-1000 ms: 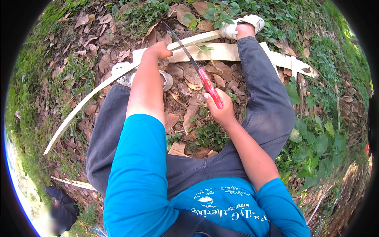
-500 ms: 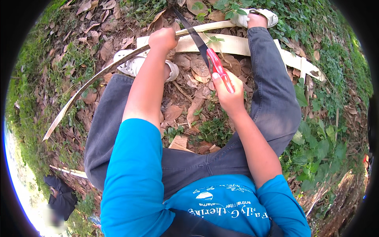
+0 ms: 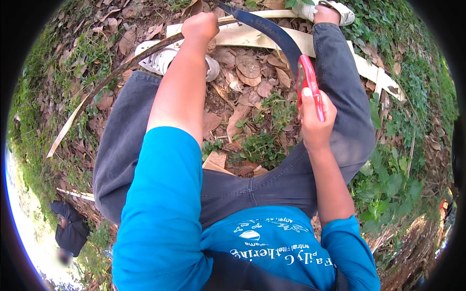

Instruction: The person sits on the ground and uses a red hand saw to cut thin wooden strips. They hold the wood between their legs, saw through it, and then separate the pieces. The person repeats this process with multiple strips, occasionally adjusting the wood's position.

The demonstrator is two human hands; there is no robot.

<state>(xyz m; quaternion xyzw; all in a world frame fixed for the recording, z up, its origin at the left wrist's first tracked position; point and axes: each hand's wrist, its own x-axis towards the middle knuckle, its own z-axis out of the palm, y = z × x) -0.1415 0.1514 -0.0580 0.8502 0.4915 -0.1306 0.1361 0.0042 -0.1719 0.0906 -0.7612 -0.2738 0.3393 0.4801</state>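
My left hand [image 3: 200, 28] is closed around a long, thin strip of wood [image 3: 109, 76], brown along its edge and pale at the near-left end. The strip bows from the left ground up through my fist and on toward my right shoe. In my right hand [image 3: 318, 119] is a curved pruning saw [image 3: 277, 33] with a dark toothed blade and a red handle. Its blade slants up and left, and near its tip it crosses the strip just right of my left fist. Whether the teeth touch the wood I cannot tell.
A broad pale plank [image 3: 257, 39] lies beyond my knees, passing behind my right shin. My white shoes [image 3: 158, 57] rest among dry leaves and green plants. A pale wood piece [image 3: 216, 161] lies between my legs. At far left is a person in dark clothes [image 3: 70, 228].
My right hand has moved right and slightly back with the saw, turning the blade flatter across the strip. My left hand has shifted slightly forward and keeps hold of the strip.
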